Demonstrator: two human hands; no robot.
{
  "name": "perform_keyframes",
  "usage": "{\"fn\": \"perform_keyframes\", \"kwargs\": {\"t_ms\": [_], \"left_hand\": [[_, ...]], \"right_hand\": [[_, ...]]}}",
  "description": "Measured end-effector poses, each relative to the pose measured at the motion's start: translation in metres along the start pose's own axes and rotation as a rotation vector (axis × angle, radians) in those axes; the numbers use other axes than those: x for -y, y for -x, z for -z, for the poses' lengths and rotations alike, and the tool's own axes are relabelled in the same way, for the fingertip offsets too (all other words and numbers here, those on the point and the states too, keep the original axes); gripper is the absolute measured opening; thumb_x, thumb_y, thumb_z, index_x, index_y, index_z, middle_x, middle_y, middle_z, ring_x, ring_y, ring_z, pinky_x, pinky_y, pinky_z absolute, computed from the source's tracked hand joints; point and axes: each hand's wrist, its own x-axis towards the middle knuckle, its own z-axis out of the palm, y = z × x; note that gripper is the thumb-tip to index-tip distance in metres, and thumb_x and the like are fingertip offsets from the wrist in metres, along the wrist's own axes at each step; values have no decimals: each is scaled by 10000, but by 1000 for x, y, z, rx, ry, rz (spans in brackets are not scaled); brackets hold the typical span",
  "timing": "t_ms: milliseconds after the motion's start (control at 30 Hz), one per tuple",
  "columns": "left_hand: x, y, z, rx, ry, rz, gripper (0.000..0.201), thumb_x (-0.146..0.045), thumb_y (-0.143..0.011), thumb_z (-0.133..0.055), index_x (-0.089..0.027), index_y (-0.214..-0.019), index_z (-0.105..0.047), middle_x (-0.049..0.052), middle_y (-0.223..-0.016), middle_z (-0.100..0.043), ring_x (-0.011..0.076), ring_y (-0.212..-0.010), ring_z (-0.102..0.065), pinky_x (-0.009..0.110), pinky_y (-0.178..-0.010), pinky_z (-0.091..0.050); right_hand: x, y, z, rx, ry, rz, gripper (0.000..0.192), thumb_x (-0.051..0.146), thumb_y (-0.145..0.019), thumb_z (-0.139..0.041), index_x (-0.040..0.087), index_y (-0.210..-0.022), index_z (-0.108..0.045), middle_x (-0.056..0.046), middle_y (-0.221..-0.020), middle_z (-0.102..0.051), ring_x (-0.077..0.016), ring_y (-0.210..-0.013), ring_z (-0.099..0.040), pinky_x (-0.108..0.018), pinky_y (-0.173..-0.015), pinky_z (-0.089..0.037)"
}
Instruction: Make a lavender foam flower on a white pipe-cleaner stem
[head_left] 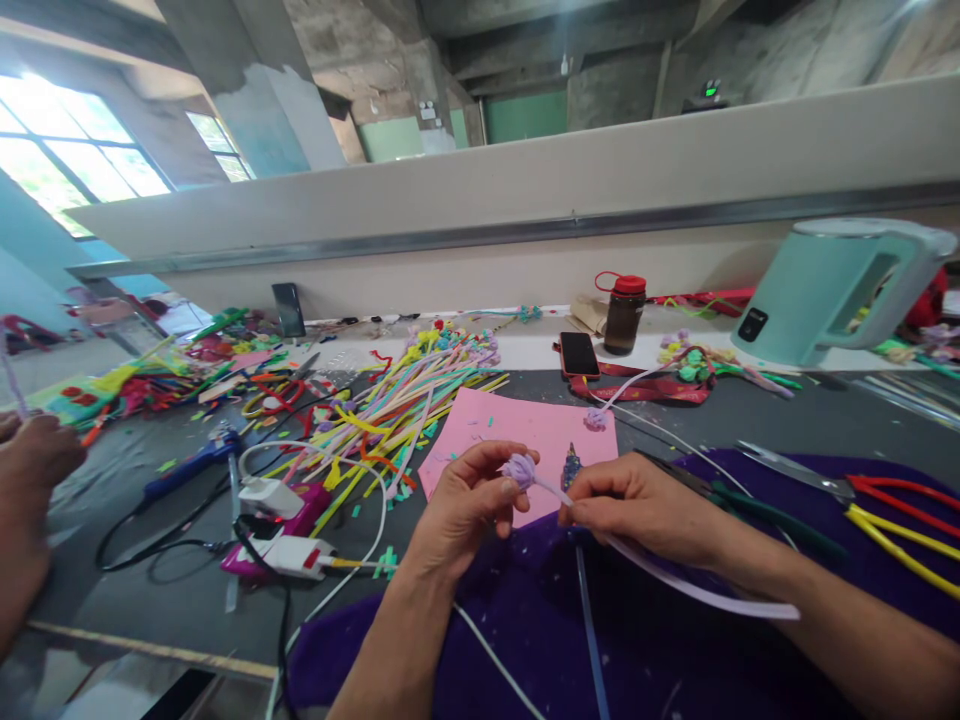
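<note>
A pipe-cleaner flower with a lilac petal head is held up over the pink sheet. My left hand is closed around the petal head, thumb and fingers against it. My right hand pinches the pale lilac stem just below the head, and the stem's free end curves out to the right under the wrist. Another lilac flower lies at the sheet's right edge. Between my hands a dark pointed tip shows over the sheet; the rest of it is partly hidden.
Scissors and dark green-handled pliers lie right on purple cloth. A blue glue gun, power strip and cables lie left, below pipe cleaners. A kettle and bottle stand behind. Another person's hand is far left.
</note>
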Motion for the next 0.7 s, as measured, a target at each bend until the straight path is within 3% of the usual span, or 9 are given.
{"fn": "perform_keyframes", "kwargs": {"t_ms": [300,500,700], "left_hand": [[0,0,3,15,21,54,449,-236,-593,-717,-184,-1025,-605,98,-996,-634,107,-534,-594,153,-336,-417],[-1,-2,1,-27,-28,43,275,-198,-606,-709,-146,-868,-643,79,-941,-636,81,-495,-566,132,-307,-389],[-2,-2,0,-17,-59,67,224,-189,-638,-693,-140,-852,-648,67,-831,-653,69,-479,-551,114,-320,-388]], "right_hand": [[-3,-2,0,-10,-11,5,152,185,-755,-498,132,-632,-570,56,-513,-387,-48,-457,-300,-180,-425,-216],[-7,-3,-1,-13,2,45,161,189,-746,-499,128,-615,-571,58,-515,-380,-56,-483,-311,-188,-453,-231],[-7,-4,-1,-12,-6,28,165,207,-745,-507,134,-609,-568,59,-512,-386,-55,-471,-310,-188,-456,-245]]}}
